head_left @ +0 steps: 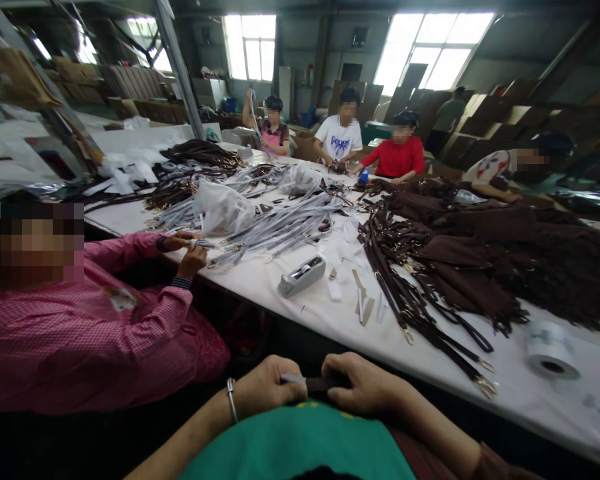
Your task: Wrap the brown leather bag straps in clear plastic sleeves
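Observation:
A short dark brown strap [319, 385] stretches between my two hands, close to my body and just off the table's front edge. My left hand [270, 385] is closed on its left end, where a pale strip [293, 378] shows beside the thumb; whether this is paper or plastic I cannot tell. My right hand [364, 388] pinches the strap's other end, thumb and fingers curled round it. The rest of the strap is hidden by my hands.
A grey tape dispenser [303, 276], a roll of clear film [551, 351] and brown straps with gold clasps [405, 293] lie on the white table [310, 327]. Brown bags [480, 260] are heaped right. A co-worker in a pink checked sleeve [150, 310] sits left; others work across the table.

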`<move>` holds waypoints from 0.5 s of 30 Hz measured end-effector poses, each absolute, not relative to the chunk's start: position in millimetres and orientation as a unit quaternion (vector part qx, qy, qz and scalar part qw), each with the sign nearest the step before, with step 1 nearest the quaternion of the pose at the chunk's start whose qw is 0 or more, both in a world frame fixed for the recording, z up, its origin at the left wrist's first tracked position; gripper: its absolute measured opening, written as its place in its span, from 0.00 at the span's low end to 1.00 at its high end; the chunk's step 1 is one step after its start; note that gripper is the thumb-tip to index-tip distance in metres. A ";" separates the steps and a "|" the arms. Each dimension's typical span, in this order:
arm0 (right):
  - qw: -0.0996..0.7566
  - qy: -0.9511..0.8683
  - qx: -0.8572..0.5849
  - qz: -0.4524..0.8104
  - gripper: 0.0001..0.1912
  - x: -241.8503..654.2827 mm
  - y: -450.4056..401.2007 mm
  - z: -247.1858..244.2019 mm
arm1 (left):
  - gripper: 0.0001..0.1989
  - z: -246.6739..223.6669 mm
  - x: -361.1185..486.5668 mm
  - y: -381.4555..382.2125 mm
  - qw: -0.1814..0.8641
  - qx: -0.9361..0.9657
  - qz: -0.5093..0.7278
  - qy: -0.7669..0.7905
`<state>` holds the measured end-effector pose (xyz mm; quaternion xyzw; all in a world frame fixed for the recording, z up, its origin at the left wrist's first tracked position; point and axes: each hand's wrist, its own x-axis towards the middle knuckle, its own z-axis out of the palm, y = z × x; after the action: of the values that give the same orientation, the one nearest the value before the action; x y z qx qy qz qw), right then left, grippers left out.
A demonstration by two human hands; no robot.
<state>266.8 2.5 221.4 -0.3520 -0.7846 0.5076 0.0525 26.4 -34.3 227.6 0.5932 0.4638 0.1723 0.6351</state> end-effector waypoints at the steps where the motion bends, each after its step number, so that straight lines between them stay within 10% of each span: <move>1: 0.035 -0.761 -0.345 0.548 0.11 264.1 4.1 224.0 | 0.11 229.2 27.2 -31.7 0.635 0.601 0.170 0.454; 15: 0.212 -0.249 -0.361 0.873 0.22 230.8 1.9 203.4 | 0.07 209.9 9.0 -11.3 0.149 0.759 0.342 0.533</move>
<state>230.8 1.9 203.4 -0.3613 -0.2494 0.8732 0.2116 9.0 -11.3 209.9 0.7594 0.5328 0.3425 0.1490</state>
